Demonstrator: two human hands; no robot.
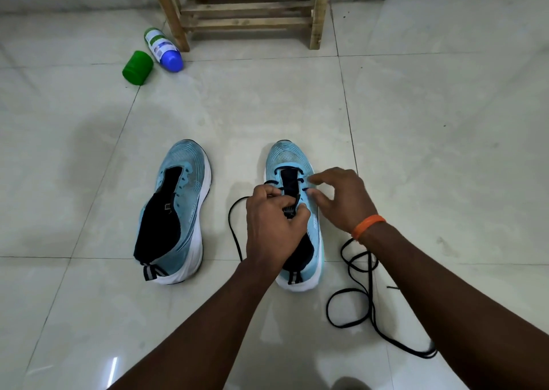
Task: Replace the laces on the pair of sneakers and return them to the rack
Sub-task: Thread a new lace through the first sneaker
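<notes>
Two light blue sneakers with white soles stand on the tiled floor, toes pointing away from me. The left sneaker (178, 208) has no lace and its dark tongue lies open. The right sneaker (292, 163) has a black lace (234, 235) threaded through its front eyelets. My left hand (273, 223) is over this shoe's middle, fingers curled around the tongue and the lace there. My right hand (338, 196) hovers at the shoe's right side with spread, relaxed fingers touching the eyelet area. More black lace (361, 297) lies looped on the floor at the right.
A wooden rack (246, 9) stands at the back against the wall. A green cap (137, 67) and a toppled bottle with a blue end (163, 49) lie to its left. Bare tiles surround the shoes.
</notes>
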